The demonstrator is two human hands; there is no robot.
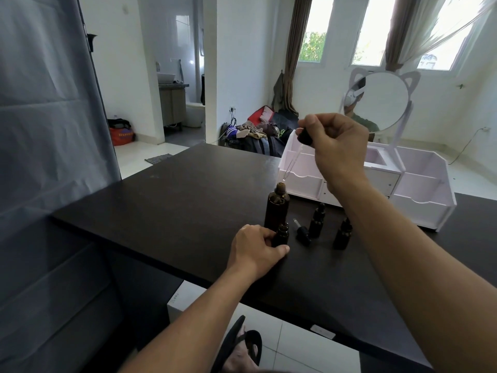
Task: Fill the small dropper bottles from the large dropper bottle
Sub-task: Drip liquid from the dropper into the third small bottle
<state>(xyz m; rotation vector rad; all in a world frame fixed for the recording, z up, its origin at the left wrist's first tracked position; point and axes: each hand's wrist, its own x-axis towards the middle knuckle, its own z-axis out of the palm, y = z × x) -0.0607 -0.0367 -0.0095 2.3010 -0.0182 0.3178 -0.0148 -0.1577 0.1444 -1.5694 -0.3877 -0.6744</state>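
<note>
Dropper (295, 154) in my right hand (338, 146), pinched by its black bulb between thumb and fingers, raised above the table (188, 189). Its glass tube slants down and to the left, the tip just over the open neck of the large bottle (277, 208), not inside it as far as I can tell. That bottle stands upright on the dark tabletop.

My left hand (255, 249) grips a small bottle (281, 235) at its base, fingers curled round it, thumb along the front. It stands upright with no cap on, touching or just in front of the large one.

To the right lies a small dropper cap (302, 232) on its side. Beyond it stand two more small bottles, one (317, 220) capped and near the cap, the other (343, 234) partly hidden behind my right forearm.

Behind them sits a white organizer (419, 184) with a round mirror (376, 100) on top.
</note>
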